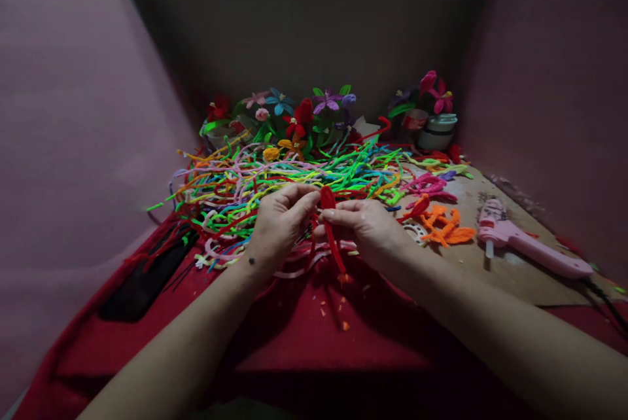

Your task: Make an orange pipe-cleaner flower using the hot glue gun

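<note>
A red pipe cleaner [333,243], bent into a narrow loop at its top, stands between my hands over the front of the table. The thumb and fingers of my right hand [360,224] pinch it just below the loop, and its tail hangs down past them. My left hand [287,214] is closed in a pinch at the left edge of the loop, thumb against forefinger. Behind both hands lies a wide tangle of pipe cleaners [294,175] in green, pink, yellow, red and blue.
A pink glue gun [534,250] rests on a brown board [515,282] at right, near orange pipe-cleaner petals [446,227]. A black phone-like slab [142,276] lies left. Fuzzy flowers [297,122] and a lidded jar [438,132] stand behind. Orange scraps [345,326] dot the red cloth [304,348].
</note>
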`<state>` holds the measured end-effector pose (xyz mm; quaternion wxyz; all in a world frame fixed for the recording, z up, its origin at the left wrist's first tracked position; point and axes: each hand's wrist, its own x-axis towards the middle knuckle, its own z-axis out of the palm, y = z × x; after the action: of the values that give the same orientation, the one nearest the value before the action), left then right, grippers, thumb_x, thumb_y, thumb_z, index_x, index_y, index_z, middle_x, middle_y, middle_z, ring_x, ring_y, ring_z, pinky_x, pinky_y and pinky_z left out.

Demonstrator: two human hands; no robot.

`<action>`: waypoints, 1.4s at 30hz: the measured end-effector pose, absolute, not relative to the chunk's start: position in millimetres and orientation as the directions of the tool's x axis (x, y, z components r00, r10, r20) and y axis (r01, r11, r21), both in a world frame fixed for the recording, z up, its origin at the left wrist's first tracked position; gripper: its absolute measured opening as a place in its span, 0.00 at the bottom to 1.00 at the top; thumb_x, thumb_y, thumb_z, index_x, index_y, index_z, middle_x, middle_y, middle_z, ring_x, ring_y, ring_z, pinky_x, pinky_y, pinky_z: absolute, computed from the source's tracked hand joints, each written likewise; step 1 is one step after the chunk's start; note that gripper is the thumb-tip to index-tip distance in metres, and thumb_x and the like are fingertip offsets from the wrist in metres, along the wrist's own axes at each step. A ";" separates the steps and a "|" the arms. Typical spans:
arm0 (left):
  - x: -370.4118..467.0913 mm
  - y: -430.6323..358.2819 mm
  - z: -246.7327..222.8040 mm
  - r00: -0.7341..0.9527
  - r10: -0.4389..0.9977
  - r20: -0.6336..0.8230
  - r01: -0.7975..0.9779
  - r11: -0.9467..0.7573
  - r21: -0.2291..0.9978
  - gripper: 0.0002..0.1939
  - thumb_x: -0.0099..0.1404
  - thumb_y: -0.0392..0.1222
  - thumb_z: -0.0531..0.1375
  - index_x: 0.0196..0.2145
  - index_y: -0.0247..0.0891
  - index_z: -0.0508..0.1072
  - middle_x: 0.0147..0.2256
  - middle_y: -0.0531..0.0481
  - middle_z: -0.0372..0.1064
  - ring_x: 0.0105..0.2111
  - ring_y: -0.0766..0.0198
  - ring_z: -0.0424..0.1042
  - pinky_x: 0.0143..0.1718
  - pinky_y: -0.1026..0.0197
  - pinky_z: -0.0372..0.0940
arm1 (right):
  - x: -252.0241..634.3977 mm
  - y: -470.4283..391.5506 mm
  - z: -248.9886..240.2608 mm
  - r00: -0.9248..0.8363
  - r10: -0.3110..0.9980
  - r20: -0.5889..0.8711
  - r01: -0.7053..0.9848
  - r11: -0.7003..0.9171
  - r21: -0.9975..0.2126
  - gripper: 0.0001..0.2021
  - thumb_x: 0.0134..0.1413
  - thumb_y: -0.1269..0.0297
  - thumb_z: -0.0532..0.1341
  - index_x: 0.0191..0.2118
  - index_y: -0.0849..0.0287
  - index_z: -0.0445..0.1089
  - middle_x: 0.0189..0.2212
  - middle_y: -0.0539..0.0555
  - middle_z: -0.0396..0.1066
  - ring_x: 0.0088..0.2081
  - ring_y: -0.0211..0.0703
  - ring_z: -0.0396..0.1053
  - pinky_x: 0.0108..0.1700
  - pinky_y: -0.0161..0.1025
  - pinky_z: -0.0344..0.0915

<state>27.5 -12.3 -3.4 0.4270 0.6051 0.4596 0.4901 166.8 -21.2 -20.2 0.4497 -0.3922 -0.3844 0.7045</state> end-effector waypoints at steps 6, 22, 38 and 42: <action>14.2 -7.8 -4.1 0.437 0.716 0.545 0.349 -0.693 0.631 0.05 0.57 0.37 0.59 0.32 0.38 0.75 0.31 0.50 0.67 0.32 0.67 0.66 0.35 0.65 0.62 | 170.4 -6.9 -27.2 -0.180 0.967 -0.182 -0.552 -0.252 -0.795 0.03 0.35 0.70 0.65 0.22 0.63 0.71 0.18 0.50 0.71 0.22 0.35 0.67 0.29 0.33 0.63; 18.0 -9.9 -10.8 0.527 0.705 0.474 0.395 -0.698 0.598 0.05 0.59 0.40 0.57 0.29 0.40 0.73 0.33 0.50 0.66 0.34 0.64 0.67 0.34 0.63 0.63 | 169.3 -8.4 -27.8 -0.319 0.932 -0.169 -0.589 -0.335 -0.736 0.03 0.34 0.72 0.64 0.19 0.64 0.69 0.16 0.47 0.64 0.21 0.31 0.58 0.26 0.32 0.53; 8.3 -16.6 15.5 0.592 0.670 0.449 0.381 -0.723 0.576 0.07 0.60 0.40 0.57 0.31 0.36 0.74 0.31 0.47 0.70 0.32 0.64 0.68 0.36 0.64 0.62 | 168.2 -6.8 -32.4 -0.311 0.950 -0.023 -0.464 -0.173 -0.869 0.02 0.35 0.71 0.60 0.19 0.62 0.70 0.16 0.47 0.65 0.21 0.34 0.61 0.28 0.35 0.59; 6.3 -17.4 18.7 0.526 0.720 0.453 0.519 -0.694 0.499 0.07 0.59 0.40 0.57 0.28 0.35 0.72 0.26 0.50 0.67 0.27 0.67 0.64 0.32 0.65 0.59 | 170.7 -5.7 -33.7 -0.266 0.963 0.030 -0.360 -0.071 -0.930 0.04 0.35 0.72 0.59 0.21 0.63 0.72 0.16 0.47 0.64 0.20 0.32 0.58 0.26 0.33 0.54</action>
<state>6.3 -17.4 18.7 0.1533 0.8601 0.3599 0.3275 170.7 -5.7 -33.7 0.5072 -0.3312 -0.4553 0.6525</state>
